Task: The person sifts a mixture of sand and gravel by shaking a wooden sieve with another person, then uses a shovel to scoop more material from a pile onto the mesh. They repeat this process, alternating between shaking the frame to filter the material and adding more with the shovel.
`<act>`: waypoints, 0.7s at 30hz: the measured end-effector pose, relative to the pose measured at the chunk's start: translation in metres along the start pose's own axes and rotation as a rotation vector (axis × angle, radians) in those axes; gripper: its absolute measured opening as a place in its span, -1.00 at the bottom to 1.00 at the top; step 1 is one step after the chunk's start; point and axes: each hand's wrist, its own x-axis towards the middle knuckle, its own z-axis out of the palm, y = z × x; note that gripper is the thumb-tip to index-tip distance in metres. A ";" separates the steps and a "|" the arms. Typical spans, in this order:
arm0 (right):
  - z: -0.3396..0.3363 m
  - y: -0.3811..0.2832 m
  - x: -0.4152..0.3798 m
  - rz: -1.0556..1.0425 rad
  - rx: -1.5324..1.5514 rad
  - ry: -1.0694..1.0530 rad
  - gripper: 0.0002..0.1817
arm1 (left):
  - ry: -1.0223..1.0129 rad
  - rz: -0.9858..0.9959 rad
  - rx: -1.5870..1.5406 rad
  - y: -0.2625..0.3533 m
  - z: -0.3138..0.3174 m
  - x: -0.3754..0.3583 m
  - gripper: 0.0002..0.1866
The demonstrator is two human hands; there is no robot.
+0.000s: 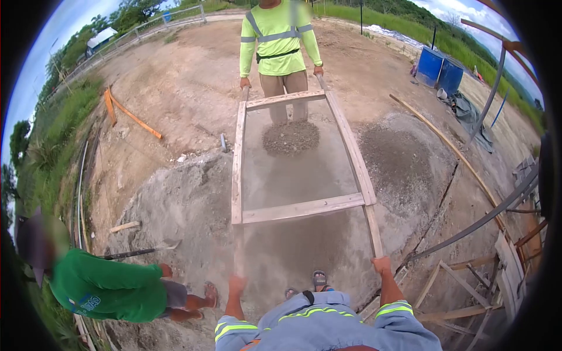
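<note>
A large wooden-framed sand screen [301, 209] is held up in front of me, its mesh stretched between pale rails. Coarse gravel [291, 138] lies heaped on the mesh near the far end. My left hand [237, 284] is closed round the near left handle and looks slightly blurred. On the near right handle [373, 231], my right hand [381, 265] is wrapped tight. A co-worker in a yellow-green shirt [278, 41] grips the two far handles. Below the screen lies fine grey sand [304, 245].
At the left stands a person in a green shirt [108, 286] beside a shovel [134, 253] resting on a sand pile [181, 205]. A darker gravel pile [395, 158] is right of the screen. Long timber [451, 146], stacked wood [459, 286] and blue drums [430, 67] lie further right.
</note>
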 end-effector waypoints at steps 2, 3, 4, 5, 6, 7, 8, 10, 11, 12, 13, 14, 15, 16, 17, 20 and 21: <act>0.014 0.060 -0.043 0.113 -0.096 -0.066 -0.36 | -0.044 -0.103 0.083 -0.070 0.033 -0.044 -0.51; 0.019 0.088 -0.062 0.150 -0.058 -0.087 -0.36 | -0.186 -0.255 -0.027 -0.086 0.033 -0.068 -0.38; 0.032 0.122 -0.076 0.175 -0.046 -0.015 -0.39 | -0.142 -0.258 0.153 -0.051 0.010 -0.106 -0.36; 0.045 0.154 -0.086 0.173 -0.007 -0.015 -0.41 | -0.158 -0.253 0.161 -0.075 0.017 -0.111 -0.35; 0.059 0.177 -0.085 0.169 0.036 -0.011 -0.43 | -0.170 -0.245 0.167 -0.096 0.023 -0.114 -0.34; 0.065 0.177 -0.079 0.185 0.037 -0.024 -0.44 | -0.163 -0.240 0.196 -0.098 0.024 -0.104 -0.33; 0.072 0.177 -0.071 0.203 0.032 -0.038 -0.45 | -0.160 -0.240 0.225 -0.104 0.026 -0.096 -0.32; 0.085 0.169 -0.054 0.198 0.037 -0.062 -0.47 | -0.202 -0.243 0.203 -0.115 0.028 -0.065 -0.31; 0.086 0.151 -0.032 0.173 0.047 -0.072 -0.48 | -0.245 -0.247 0.150 -0.116 0.030 -0.037 -0.31; 0.088 0.137 -0.002 -0.031 -0.156 -0.145 -0.48 | -0.269 -0.241 0.129 -0.086 0.020 -0.017 -0.33; 0.095 0.114 0.032 -0.054 -0.206 -0.061 -0.46 | -0.263 -0.227 0.091 -0.055 0.009 0.004 -0.38; 0.049 0.051 0.020 -0.027 -0.050 -0.063 -0.44 | -0.197 -0.142 0.117 -0.039 0.006 0.033 -0.41; 0.018 0.002 0.017 -0.034 0.028 -0.012 -0.43 | -0.120 -0.079 0.177 -0.005 -0.011 0.049 -0.42; -0.020 -0.048 0.007 -0.091 0.046 0.020 -0.45 | -0.090 -0.058 0.132 0.043 -0.036 0.051 -0.44; -0.034 -0.073 0.021 -0.126 0.051 0.076 -0.47 | -0.073 -0.055 0.081 0.081 -0.054 0.061 -0.43; -0.108 -0.150 -0.006 -0.140 0.064 -0.035 -0.46 | -0.041 0.029 -0.099 0.140 -0.100 0.068 -0.52; -0.105 -0.145 -0.008 -0.127 0.053 -0.007 -0.46 | -0.012 0.025 -0.049 0.137 -0.097 0.065 -0.54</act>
